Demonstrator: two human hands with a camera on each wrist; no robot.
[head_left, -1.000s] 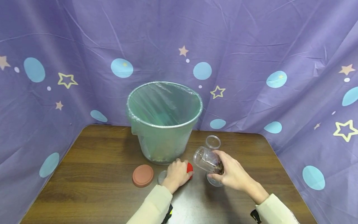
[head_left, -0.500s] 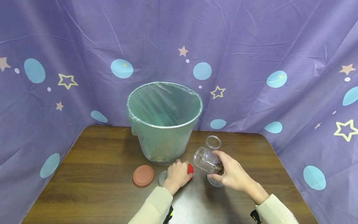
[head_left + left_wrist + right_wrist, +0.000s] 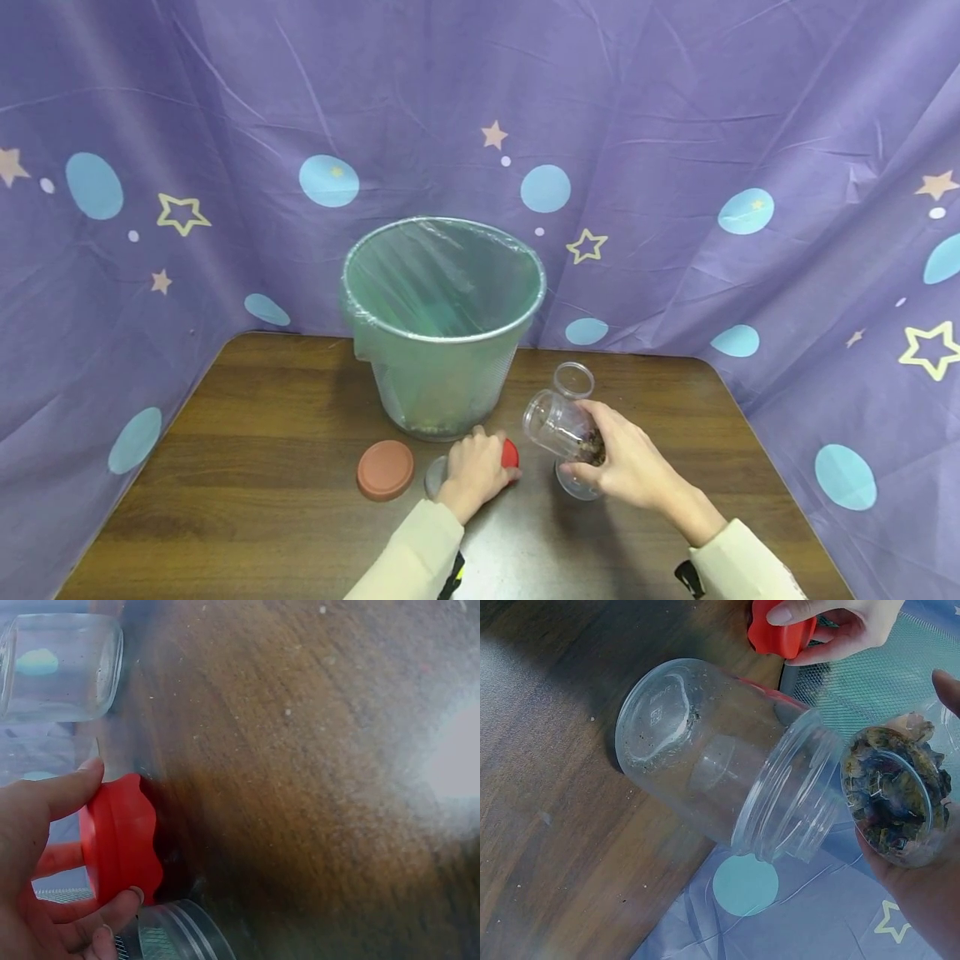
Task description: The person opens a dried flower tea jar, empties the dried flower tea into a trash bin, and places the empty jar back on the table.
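My left hand (image 3: pixel 476 468) grips a red lid (image 3: pixel 124 836) with a wavy edge, thumb on one side and fingers on the other, close to the tabletop. My right hand (image 3: pixel 630 461) holds a clear jar (image 3: pixel 557 425) tilted, its mouth toward the left. Dark, dried, leaf-like bits (image 3: pixel 892 795) lie at that jar's bottom end. Just below it, a clear jar (image 3: pixel 705 750) stands upright and uncapped on the table, mostly covered by the held jar in the head view. Beside my left hand, a clear round container (image 3: pixel 187 930) is partly hidden.
A mesh bin (image 3: pixel 442 375) with a green plastic liner stands at the back. Left of my left hand lies a brownish-pink round lid (image 3: pixel 385 471). Another clear round rim (image 3: pixel 573 380) shows behind the held jar. A purple curtain (image 3: pixel 637 167) surrounds the wooden table (image 3: pixel 262 500).
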